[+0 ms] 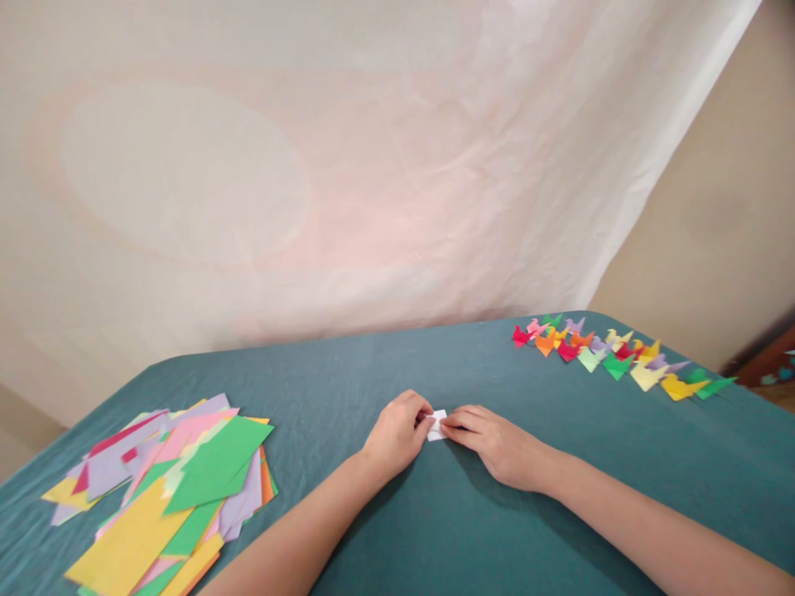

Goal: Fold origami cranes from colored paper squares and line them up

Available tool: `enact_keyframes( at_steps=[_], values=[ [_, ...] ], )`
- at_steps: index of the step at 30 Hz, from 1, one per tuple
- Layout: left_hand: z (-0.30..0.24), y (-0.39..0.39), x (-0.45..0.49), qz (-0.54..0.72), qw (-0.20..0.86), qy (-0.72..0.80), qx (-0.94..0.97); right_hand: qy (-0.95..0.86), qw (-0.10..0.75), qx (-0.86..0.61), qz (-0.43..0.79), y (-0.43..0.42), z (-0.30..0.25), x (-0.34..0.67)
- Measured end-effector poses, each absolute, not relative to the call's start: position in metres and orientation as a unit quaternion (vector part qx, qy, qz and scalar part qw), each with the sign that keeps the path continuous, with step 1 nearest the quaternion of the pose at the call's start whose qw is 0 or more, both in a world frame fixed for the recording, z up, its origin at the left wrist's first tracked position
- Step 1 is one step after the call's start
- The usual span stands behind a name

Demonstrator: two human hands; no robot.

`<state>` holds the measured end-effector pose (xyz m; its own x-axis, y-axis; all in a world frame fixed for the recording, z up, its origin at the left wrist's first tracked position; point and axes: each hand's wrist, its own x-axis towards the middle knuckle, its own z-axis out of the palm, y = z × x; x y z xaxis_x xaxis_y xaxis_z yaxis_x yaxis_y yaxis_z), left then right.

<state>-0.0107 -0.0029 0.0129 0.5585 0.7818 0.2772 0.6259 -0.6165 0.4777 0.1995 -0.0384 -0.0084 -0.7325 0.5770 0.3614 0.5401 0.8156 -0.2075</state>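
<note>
A small folded white paper piece (pixel 437 425) lies on the teal tablecloth (pixel 447 513) near the table's middle. My left hand (pixel 397 432) is curled, its fingertips pinching the paper's left edge. My right hand (pixel 493 443) lies low on the cloth, its fingers together and pressing on the paper's right edge. Both forearms reach in from the bottom of the view.
A loose pile of coloured paper sheets (pixel 167 488) covers the near left of the table. A row of several small folded paper figures (pixel 614 352) in mixed colours runs along the far right. A pale cloth backdrop (pixel 348 165) hangs behind the table.
</note>
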Motion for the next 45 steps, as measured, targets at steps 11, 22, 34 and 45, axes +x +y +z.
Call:
enact_keyframes(
  at_steps=[11,22,34,45],
  values=[
    [0.022,-0.066,-0.002,0.079,-0.087,0.403,0.908,-0.929,0.223,-0.293,0.04,-0.036,-0.01,0.199],
    [0.013,-0.069,-0.011,0.053,-0.041,0.432,0.899,-0.928,0.236,-0.286,0.044,-0.038,-0.008,0.198],
    [0.014,-0.07,-0.016,0.043,0.011,0.432,0.901,-0.928,0.222,-0.295,0.053,-0.038,-0.01,0.199],
    [0.022,-0.065,-0.021,0.039,0.043,0.416,0.907,-0.925,0.213,-0.31,0.049,-0.04,-0.01,0.198]
  ],
)
